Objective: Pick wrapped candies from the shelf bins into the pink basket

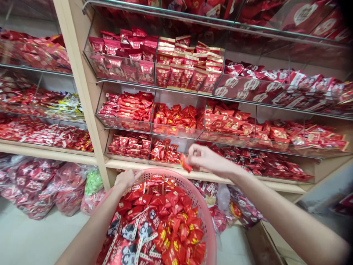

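Observation:
A pink plastic basket [211, 221] full of red wrapped candies [173, 206] fills the lower middle. My left hand [127, 179] is closed on the basket's upper left rim. Above the basket's upper right rim, my right hand [200, 158] pinches a small red packet [185, 163] in front of the lowest shelf row. That packet hangs from the fingertips, slightly blurred. Some packets in the basket have black and white figures on them; others carry yellow lettering.
Wooden shelves with clear bins [176, 129] of red packets rise ahead. Plastic bags of candies [35, 184] lie on the floor at left, with more bags [220, 206] under the shelf at right. A cardboard box [261, 243] stands at lower right.

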A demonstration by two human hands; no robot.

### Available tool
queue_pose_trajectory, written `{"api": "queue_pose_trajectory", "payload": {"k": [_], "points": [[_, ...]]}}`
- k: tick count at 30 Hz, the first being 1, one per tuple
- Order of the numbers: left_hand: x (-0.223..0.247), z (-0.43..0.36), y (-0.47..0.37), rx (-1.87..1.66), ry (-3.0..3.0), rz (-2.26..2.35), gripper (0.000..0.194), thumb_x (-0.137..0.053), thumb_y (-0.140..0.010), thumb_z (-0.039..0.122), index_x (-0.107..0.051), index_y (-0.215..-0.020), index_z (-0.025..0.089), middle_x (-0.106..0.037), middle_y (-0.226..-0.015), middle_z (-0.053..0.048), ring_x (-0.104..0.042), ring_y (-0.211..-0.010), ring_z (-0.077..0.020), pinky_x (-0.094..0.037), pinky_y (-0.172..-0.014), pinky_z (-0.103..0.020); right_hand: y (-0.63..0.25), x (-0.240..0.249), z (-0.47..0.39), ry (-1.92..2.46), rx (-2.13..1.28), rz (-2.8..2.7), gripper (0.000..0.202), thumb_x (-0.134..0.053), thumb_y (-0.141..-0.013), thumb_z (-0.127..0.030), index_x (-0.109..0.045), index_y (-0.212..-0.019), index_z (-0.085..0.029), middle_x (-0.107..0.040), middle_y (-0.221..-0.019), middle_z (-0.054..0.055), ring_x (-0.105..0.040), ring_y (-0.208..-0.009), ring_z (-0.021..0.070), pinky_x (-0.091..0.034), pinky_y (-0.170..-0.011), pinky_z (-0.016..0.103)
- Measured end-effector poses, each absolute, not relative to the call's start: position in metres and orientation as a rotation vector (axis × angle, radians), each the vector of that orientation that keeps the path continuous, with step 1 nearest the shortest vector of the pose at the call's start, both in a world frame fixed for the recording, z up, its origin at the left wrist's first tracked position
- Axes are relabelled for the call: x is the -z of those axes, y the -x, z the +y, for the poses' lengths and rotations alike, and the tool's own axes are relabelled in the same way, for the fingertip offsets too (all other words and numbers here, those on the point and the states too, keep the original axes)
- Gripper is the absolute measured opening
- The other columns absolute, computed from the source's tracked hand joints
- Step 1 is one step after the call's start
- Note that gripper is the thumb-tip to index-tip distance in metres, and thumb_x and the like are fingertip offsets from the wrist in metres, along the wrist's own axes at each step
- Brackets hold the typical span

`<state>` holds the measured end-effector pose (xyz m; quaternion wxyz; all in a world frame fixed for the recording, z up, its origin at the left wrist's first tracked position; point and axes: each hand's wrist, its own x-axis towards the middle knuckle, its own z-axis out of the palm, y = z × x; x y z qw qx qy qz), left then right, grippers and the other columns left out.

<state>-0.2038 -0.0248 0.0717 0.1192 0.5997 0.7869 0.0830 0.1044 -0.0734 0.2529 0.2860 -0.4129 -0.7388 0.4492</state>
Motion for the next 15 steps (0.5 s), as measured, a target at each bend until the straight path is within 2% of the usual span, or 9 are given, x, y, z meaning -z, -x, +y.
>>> {"api": "queue_pose_trajectory", "payload": {"k": [4,7,15], "points": [[-0.073,-0.025,0.203,-0.221,-1.75,2.316,0.095,-0.019,-0.063,0.083,-0.066,-0.098,0.008,-0.065,-0.101,-0.025,-0.06,-0.094,-0.0391,-0.046,-0.078,-0.045,-0.12,-0.197,-0.116,1.183,-1.176,-2.267,0.017,-0.056,-0.063,-0.016,-0.043,-0.074,-0.018,-0.046,-0.061,-0.006,-0.039,-0.053,0.0066,-0.029,-0.046,0.017],[-0.074,-0.025,0.202,-0.206,-1.758,2.327,0.093,-0.021,-0.064,0.081,-0.066,-0.098,0.007,-0.065,-0.101,-0.025,-0.06,-0.094,-0.0384,-0.046,-0.077,-0.043,-0.126,-0.17,-0.135,1.282,-1.109,-2.446,0.021,-0.059,-0.061,-0.02,-0.043,-0.075,-0.02,-0.046,-0.063,-0.006,-0.04,-0.057,0.0083,-0.027,-0.046,0.018],[-0.073,-0.026,0.202,-0.23,-1.771,2.319,0.091,-0.021,-0.065,0.08,-0.066,-0.098,0.009,-0.065,-0.102,-0.024,-0.06,-0.095,-0.0384,-0.046,-0.078,-0.044,-0.111,-0.15,-0.169,1.559,-0.82,-2.794,0.023,-0.061,-0.059,-0.028,-0.048,-0.076,-0.02,-0.052,-0.073,0.0,-0.048,-0.068,0.0153,-0.025,-0.05,0.022]]}}
